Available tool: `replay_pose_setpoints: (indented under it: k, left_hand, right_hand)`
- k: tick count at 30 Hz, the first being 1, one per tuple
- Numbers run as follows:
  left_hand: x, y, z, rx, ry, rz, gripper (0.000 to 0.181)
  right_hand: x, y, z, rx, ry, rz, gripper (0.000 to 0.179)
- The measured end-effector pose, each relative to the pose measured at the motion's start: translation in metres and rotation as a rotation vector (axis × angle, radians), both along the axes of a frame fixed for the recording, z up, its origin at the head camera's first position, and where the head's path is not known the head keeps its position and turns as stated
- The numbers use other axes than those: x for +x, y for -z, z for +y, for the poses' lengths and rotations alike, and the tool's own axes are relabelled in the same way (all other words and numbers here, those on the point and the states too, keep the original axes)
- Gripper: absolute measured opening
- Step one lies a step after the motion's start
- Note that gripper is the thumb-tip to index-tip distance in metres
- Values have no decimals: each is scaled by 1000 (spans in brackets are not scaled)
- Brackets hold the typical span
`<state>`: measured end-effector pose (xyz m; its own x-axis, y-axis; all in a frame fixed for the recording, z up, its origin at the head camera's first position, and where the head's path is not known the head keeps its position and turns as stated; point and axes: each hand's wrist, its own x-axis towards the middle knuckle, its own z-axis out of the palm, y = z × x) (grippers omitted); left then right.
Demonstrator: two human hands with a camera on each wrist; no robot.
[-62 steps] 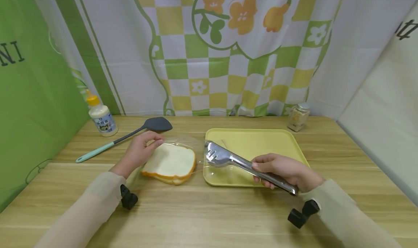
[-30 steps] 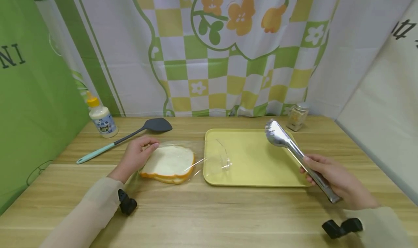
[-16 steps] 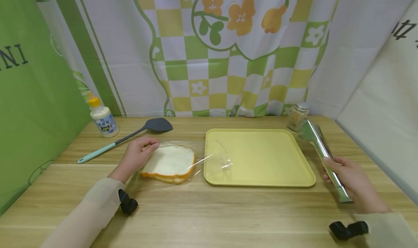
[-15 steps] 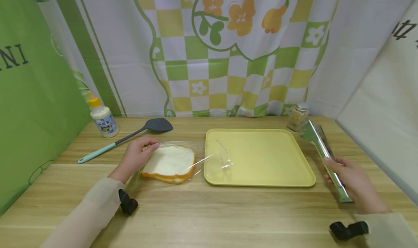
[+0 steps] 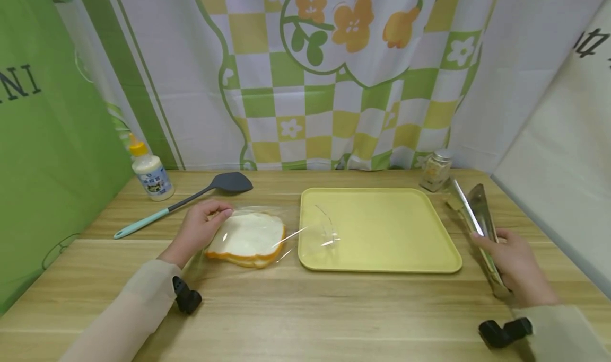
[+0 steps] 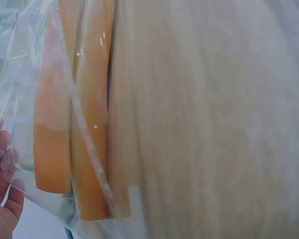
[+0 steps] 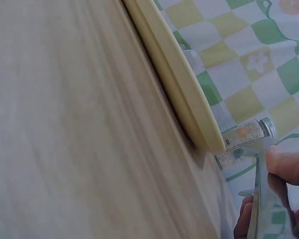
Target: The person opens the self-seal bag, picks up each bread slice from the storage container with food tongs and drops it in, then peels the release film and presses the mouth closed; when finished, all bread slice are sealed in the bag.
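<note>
In the head view my left hand point(image 5: 202, 227) pinches the edge of a clear plastic bag point(image 5: 330, 239). Inside the bag, stacked bread slices point(image 5: 248, 237) with orange crusts lie flat. The left wrist view has the bread crusts point(image 6: 92, 129) close up through the film, with curled fingertips point(image 6: 2, 159) at the bag's edge. To the right of the yellow tray point(image 5: 382, 266), my right hand point(image 5: 517, 264) grips metal tongs point(image 5: 482, 211), their two arms slightly apart and nothing visible between them. In the right wrist view, thumb and fingers wrap the tongs point(image 7: 261, 191).
The bag's loose end overlaps the tray's left side. Behind the tongs stands a glass jar point(image 5: 436, 171). A spatula point(image 5: 231, 182) with a mint handle lies at the back left, beside a yellow-capped squeeze bottle point(image 5: 151, 176). A checked curtain point(image 5: 320, 99) hangs behind the table.
My right hand has carried the tongs from the bag's open end rightward, across and past the tray. The tongs have turned, with both arms now visible. My left hand has barely shifted.
</note>
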<state>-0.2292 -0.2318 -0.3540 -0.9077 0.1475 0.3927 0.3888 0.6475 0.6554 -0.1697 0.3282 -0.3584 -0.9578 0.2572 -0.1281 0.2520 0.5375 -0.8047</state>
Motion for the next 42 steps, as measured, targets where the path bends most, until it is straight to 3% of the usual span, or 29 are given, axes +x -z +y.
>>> replay_pose_setpoints:
  k: [18,42]
  left_hand:
    - [1,0,0,-7,-20,-2,16]
    - [1,1,1,-13,-10,2,15]
  right_hand:
    - [-10,7,-1,9,25,-25,86]
    - [-7,1,-4,190,-8,-57,86]
